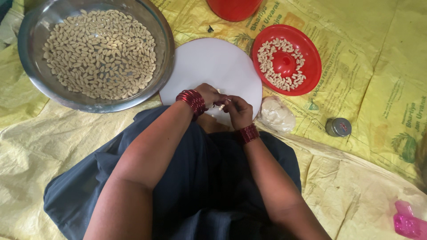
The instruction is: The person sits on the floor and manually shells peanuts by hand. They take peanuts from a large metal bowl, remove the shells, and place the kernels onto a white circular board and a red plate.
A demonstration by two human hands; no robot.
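I count one steel bowl (pixel 26 40) of peanuts, two red plastic dishes (pixel 311 66) (pixel 233 9), one white round board (pixel 213 62), one clear bag (pixel 276 114), one small tin (pixel 338 127), one pink object (pixel 408 221), two bangled hands (pixel 208 94) (pixel 239 111)

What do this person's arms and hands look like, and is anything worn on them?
Both arms are bare with no sleeves in view. The left hand has a stack of dark red bangles at its wrist; the right hand has a narrower stack of matching red bangles. No gloves show; rings cannot be made out. Dark blue clothing covers the lap below the arms.
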